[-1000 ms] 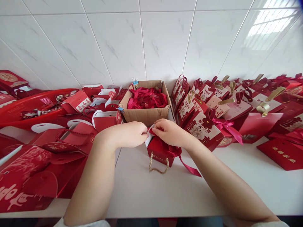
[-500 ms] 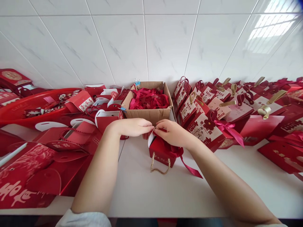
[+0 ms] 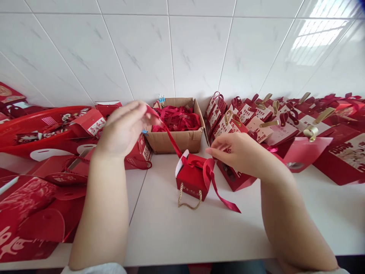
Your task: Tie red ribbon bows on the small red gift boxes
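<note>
A small red gift box (image 3: 186, 177) with a gold rope handle (image 3: 189, 205) on its near side stands on the white table. A red ribbon (image 3: 172, 139) passes through its top. One end is drawn taut up and left to my left hand (image 3: 125, 125), which is closed on it and slightly blurred. The other ribbon end trails from the box's right side onto the table. Just right of the box, my right hand (image 3: 238, 152) hovers with bent fingers, thumb and forefinger apart, nothing visible in them.
Behind the gift box, a cardboard box (image 3: 176, 140) holds a heap of red ribbons. Finished-looking red boxes (image 3: 258, 129) crowd the right side. On the left are open red boxes (image 3: 65, 179) and a red plastic basket (image 3: 17, 131) of wrapped sweets. White tiled wall (image 3: 148, 49) stands behind.
Both hands were together on top of the gift box. My left hand has moved up and left, pulling the ribbon out straight; my right hand has moved right, off the box.
</note>
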Available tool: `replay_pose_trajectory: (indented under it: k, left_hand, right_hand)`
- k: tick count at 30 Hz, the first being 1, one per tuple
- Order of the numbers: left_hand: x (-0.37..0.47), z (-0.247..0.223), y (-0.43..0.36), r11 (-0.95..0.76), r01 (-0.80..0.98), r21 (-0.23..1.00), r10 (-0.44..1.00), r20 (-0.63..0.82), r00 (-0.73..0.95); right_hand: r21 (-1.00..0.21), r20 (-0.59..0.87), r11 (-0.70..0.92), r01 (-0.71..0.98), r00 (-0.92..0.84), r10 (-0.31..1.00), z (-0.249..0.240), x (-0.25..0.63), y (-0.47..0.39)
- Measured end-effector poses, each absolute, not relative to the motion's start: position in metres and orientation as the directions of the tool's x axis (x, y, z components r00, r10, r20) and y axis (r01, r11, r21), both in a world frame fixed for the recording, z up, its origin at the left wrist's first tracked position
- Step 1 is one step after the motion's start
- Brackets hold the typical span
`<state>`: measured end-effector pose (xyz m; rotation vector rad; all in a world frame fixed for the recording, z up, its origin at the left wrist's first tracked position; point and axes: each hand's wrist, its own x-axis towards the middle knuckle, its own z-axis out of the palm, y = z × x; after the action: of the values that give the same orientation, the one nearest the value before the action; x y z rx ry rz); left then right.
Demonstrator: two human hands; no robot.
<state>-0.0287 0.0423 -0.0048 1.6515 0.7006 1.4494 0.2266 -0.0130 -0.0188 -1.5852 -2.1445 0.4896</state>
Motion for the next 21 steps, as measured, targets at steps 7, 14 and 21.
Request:
replay_pose_trajectory:
  k: [7,14,21]
  left_hand:
    - [-0.03,0.01,0.04,-0.521,-0.43,0.738,0.853,0.427,-0.3]
    - [-0.031,0.014,0.043,-0.373,-0.308,0.875,0.927,0.336,-0.168]
    - [-0.02,-0.007,0.042,-0.245,0.778,0.579,0.968,0.1,0.231]
  right_hand:
    - [-0.26,-0.201,0.293,0.92,-0.348,0.916,-0.02,0.227,-0.013]
    - [-0.216,-0.243,0.358,0.908,-0.405,0.881,-0.027,0.222,-0.003]
    - [-0.287,-0.191,0.396,0.873,-0.457,0.869,-0.029,0.228,-0.001]
